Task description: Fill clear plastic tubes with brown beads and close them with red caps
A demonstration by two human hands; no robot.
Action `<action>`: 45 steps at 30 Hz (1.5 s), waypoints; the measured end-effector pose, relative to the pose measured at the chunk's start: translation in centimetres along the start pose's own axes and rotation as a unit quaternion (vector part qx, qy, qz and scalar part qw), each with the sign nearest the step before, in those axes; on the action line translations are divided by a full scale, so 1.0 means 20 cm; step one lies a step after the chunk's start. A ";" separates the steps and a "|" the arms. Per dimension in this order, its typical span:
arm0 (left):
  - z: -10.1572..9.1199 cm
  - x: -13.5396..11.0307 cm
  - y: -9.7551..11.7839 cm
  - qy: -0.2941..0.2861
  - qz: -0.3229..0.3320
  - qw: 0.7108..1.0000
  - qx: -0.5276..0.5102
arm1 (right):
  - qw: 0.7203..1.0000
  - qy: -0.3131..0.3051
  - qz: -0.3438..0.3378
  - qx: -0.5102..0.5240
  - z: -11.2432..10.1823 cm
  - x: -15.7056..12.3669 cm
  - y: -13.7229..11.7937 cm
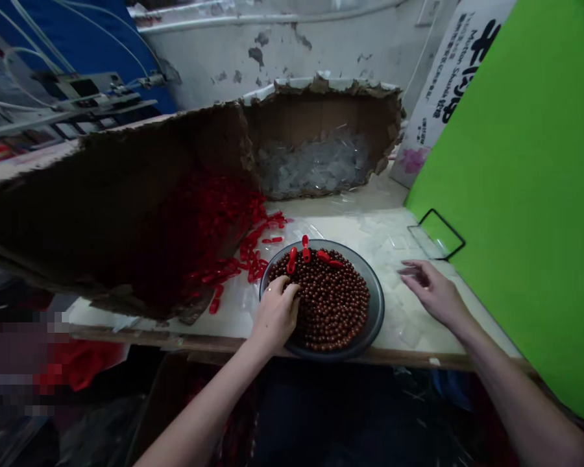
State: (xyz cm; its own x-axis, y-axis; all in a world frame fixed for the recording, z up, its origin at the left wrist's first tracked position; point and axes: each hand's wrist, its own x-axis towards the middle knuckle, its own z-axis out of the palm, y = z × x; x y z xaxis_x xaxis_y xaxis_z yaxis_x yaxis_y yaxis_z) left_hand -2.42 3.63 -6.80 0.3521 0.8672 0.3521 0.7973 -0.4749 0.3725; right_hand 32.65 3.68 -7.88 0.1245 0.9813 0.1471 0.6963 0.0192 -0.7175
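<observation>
A grey round bowl (pixel 380 311) full of shiny dark brown beads (pixel 328 301) sits at the front edge of the table. My left hand (pixel 276 311) reaches over its left rim, fingers curled down against the beads. What is between those fingertips is hidden. Several small red plastic pieces (pixel 306 250) rest on the beads near the bowl's far rim. To the right of the bowl, my right hand (pixel 431 292) hovers above the table, fingers slightly bent and apart from the thumb. Clear, flat plastic pieces (pixel 411 331) lie scattered below it.
A torn cardboard box (pixel 224 120) stands behind, with red pieces (pixel 214 214) spilling from its left part and clear plastic pieces (pixel 311 162) in its right part. A bright green panel (pixel 525 194) with a black wire stand (pixel 448 233) borders the right side.
</observation>
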 end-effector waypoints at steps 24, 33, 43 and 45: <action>-0.03 -0.01 0.03 -0.065 -0.088 0.993 -0.046 | 0.874 -0.310 -0.278 -0.250 0.61 0.13 -0.59; -0.02 -0.01 0.00 -0.054 -0.084 0.992 -0.076 | 0.918 -0.346 -0.104 0.165 0.48 0.13 -0.58; -0.09 0.06 0.07 -0.028 -0.155 0.890 -0.427 | 0.916 -0.259 -0.032 0.305 0.45 0.02 -0.62; -0.09 0.08 0.10 -0.057 -0.178 0.830 -0.525 | 0.922 -0.242 -0.037 0.301 0.43 0.02 -0.63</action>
State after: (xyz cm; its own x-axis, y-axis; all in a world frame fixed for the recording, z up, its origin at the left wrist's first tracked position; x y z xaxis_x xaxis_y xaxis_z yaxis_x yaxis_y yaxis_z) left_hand -1.17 3.76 -3.86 0.2772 0.9608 -0.0027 0.0140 -0.0013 0.9999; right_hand 17.92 5.50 -4.63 -0.3384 0.9410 -0.0051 0.1544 0.0502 -0.9867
